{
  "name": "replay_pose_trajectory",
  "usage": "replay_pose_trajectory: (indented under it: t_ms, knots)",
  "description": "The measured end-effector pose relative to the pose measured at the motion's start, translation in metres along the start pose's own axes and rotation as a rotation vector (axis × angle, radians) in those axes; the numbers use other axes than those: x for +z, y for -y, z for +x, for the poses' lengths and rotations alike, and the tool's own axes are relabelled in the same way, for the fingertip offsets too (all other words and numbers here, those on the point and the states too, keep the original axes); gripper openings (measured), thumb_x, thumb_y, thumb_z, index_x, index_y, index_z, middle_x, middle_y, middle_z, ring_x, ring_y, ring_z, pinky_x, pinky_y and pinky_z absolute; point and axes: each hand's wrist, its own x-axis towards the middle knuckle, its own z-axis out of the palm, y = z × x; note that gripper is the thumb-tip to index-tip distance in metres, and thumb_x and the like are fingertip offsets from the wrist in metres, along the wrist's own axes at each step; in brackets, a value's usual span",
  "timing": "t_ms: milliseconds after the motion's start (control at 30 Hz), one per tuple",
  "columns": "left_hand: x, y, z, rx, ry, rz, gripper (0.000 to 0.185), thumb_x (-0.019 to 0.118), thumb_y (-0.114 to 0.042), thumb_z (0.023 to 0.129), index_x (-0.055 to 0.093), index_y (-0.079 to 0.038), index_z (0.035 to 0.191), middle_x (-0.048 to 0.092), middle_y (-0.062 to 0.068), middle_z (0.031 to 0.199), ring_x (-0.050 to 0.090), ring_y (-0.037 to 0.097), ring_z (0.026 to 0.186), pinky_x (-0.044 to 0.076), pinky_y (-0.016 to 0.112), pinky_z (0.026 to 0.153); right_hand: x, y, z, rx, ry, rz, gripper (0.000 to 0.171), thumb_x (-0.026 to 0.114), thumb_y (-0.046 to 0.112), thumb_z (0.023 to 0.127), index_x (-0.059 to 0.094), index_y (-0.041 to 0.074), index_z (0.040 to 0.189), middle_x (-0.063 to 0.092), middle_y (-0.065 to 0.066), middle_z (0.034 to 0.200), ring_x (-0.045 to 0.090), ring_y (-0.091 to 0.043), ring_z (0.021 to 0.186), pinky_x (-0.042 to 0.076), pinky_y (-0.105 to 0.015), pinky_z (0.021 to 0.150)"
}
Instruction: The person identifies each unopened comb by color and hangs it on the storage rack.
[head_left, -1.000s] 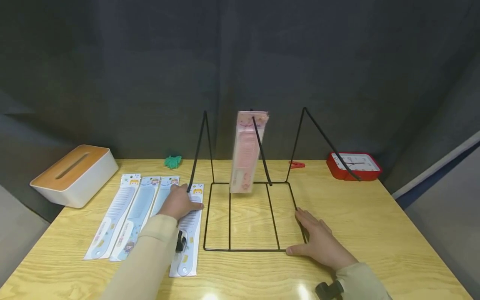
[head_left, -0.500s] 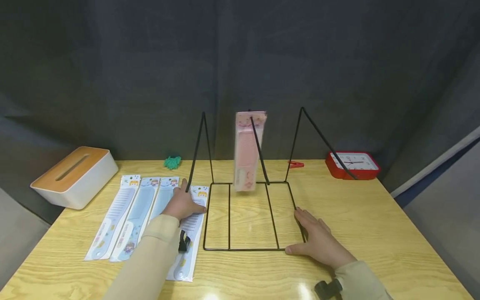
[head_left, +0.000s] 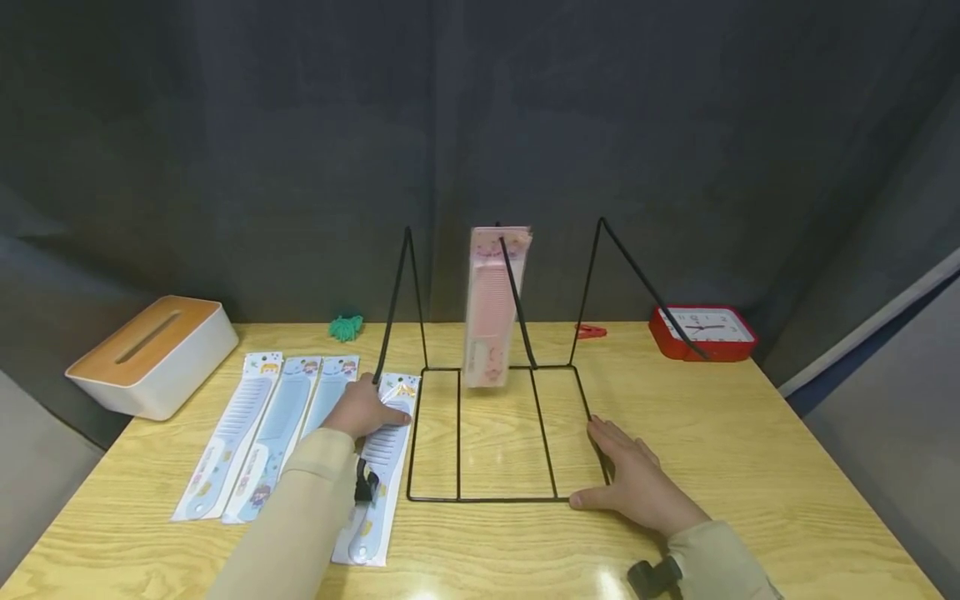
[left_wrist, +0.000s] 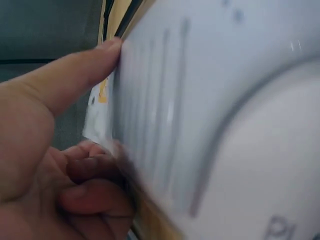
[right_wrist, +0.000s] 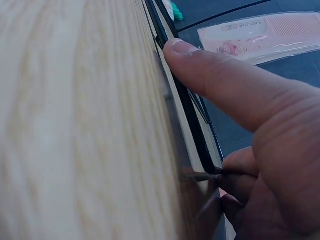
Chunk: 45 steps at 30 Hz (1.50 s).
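In the head view my left hand (head_left: 360, 410) pinches the edge of a packaged blue comb (head_left: 381, 467) beside the rack. The left wrist view shows the thumb on top of the pack (left_wrist: 165, 115) and curled fingers at its edge. My right hand (head_left: 636, 479) holds the front right corner of a black wire display rack (head_left: 510, 500), thumb on the front bar and fingers at the side bar. A packaged pink comb (head_left: 491, 304) hangs on the rack's middle hook. More packaged blue combs (head_left: 279, 408) lie left, one partly hidden by my left arm.
At the left stands a white tissue box with a wooden lid (head_left: 153, 354). Green string (head_left: 346, 327) and a red clip (head_left: 591, 332) lie at the back. A red clock (head_left: 703, 332) sits at the right, below the rack's right arm (head_left: 645, 283).
The gripped comb pack has shifted a little to the right and turned slightly, its top now nearer the rack. My right hand keeps its place on the rack.
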Motion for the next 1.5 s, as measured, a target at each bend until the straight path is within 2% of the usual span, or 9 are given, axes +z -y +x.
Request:
replay_pose_trajectory:
  t_ms: [167, 267, 333, 533, 767, 867, 1067, 1200, 1500]
  knots:
    - [0.004, 0.016, 0.008, 0.043, -0.060, -0.099, 0.077, 0.080, -0.025, 0.086, 0.038, 0.012, 0.140, 0.055, 0.032, 0.128, 0.056, 0.045, 0.117, 0.045, 0.056, 0.100, 0.002, 0.000, 0.001, 0.002, 0.000, 0.001, 0.123, 0.086, 0.059, 0.067, 0.030, -0.009, 0.153, 0.025, -0.027, 0.160, 0.017, -0.047, 0.148, 0.004, -0.067, 0.114]
    - [0.003, 0.022, 0.009, 0.065, -0.088, -0.143, 0.048, 0.074, -0.021, 0.092, 0.051, 0.005, 0.124, 0.059, 0.022, 0.111, 0.058, 0.034, 0.095, 0.049, 0.048, 0.085, 0.004, -0.001, 0.003, 0.004, 0.001, 0.008, 0.122, 0.087, 0.058, 0.067, 0.030, -0.009, 0.153, 0.025, -0.026, 0.161, 0.016, -0.046, 0.149, 0.004, -0.067, 0.115]
    - [0.000, 0.023, 0.006, 0.074, -0.103, -0.168, 0.038, 0.072, -0.021, 0.094, 0.053, 0.001, 0.119, 0.058, 0.017, 0.108, 0.055, 0.028, 0.089, 0.047, 0.043, 0.079, 0.005, -0.001, 0.003, 0.008, 0.007, 0.017, 0.123, 0.087, 0.057, 0.067, 0.029, -0.009, 0.153, 0.024, -0.026, 0.161, 0.016, -0.046, 0.149, 0.003, -0.067, 0.115]
    - [-0.013, 0.019, -0.020, 0.093, -0.146, -0.342, 0.035, 0.065, -0.028, 0.099, 0.052, -0.007, 0.124, 0.062, 0.014, 0.120, 0.056, 0.026, 0.098, 0.046, 0.040, 0.082, 0.010, -0.002, 0.004, 0.027, 0.025, 0.021, 0.124, 0.087, 0.058, 0.066, 0.029, -0.009, 0.153, 0.024, -0.026, 0.161, 0.016, -0.046, 0.149, 0.003, -0.066, 0.115]
    - [-0.029, 0.013, -0.061, 0.142, -0.156, -0.625, 0.030, 0.067, -0.028, 0.098, 0.054, -0.009, 0.118, 0.057, 0.002, 0.088, 0.050, 0.013, 0.070, 0.043, 0.029, 0.063, 0.008, -0.002, 0.005, 0.020, 0.026, 0.021, 0.124, 0.087, 0.057, 0.067, 0.028, -0.008, 0.154, 0.023, -0.026, 0.161, 0.015, -0.046, 0.149, 0.002, -0.066, 0.115]
    - [-0.038, 0.008, -0.077, 0.240, -0.125, -0.677, 0.027, 0.069, -0.024, 0.097, 0.056, -0.006, 0.112, 0.055, -0.001, 0.082, 0.047, 0.011, 0.067, 0.041, 0.026, 0.060, 0.008, -0.002, 0.005, 0.016, 0.029, 0.025, 0.125, 0.087, 0.057, 0.067, 0.026, -0.008, 0.154, 0.023, -0.027, 0.161, 0.015, -0.046, 0.149, 0.002, -0.066, 0.115]
    - [-0.059, -0.008, -0.107, 0.480, -0.020, -0.621, 0.019, 0.070, -0.017, 0.096, 0.059, -0.003, 0.100, 0.058, 0.003, 0.083, 0.051, 0.015, 0.074, 0.046, 0.028, 0.067, 0.004, -0.002, 0.005, 0.028, 0.029, 0.008, 0.126, 0.086, 0.059, 0.067, 0.025, -0.008, 0.155, 0.020, -0.027, 0.162, 0.015, -0.046, 0.149, 0.004, -0.066, 0.115]
    - [-0.068, -0.022, -0.127, 0.585, 0.043, -0.653, 0.008, 0.067, -0.010, 0.097, 0.062, -0.005, 0.099, 0.062, 0.003, 0.086, 0.056, 0.015, 0.075, 0.049, 0.028, 0.067, 0.001, -0.001, 0.004, 0.038, 0.021, 0.005, 0.125, 0.086, 0.059, 0.067, 0.026, -0.007, 0.155, 0.020, -0.028, 0.162, 0.017, -0.048, 0.148, 0.006, -0.067, 0.115]
    - [-0.071, -0.051, -0.162, 0.802, -0.031, -0.835, 0.006, 0.064, -0.004, 0.098, 0.060, -0.004, 0.093, 0.061, -0.003, 0.091, 0.055, 0.011, 0.077, 0.048, 0.025, 0.066, -0.001, 0.000, 0.003, 0.036, 0.010, -0.001, 0.125, 0.087, 0.060, 0.066, 0.027, -0.005, 0.155, 0.023, -0.028, 0.161, 0.020, -0.049, 0.146, 0.008, -0.067, 0.115]
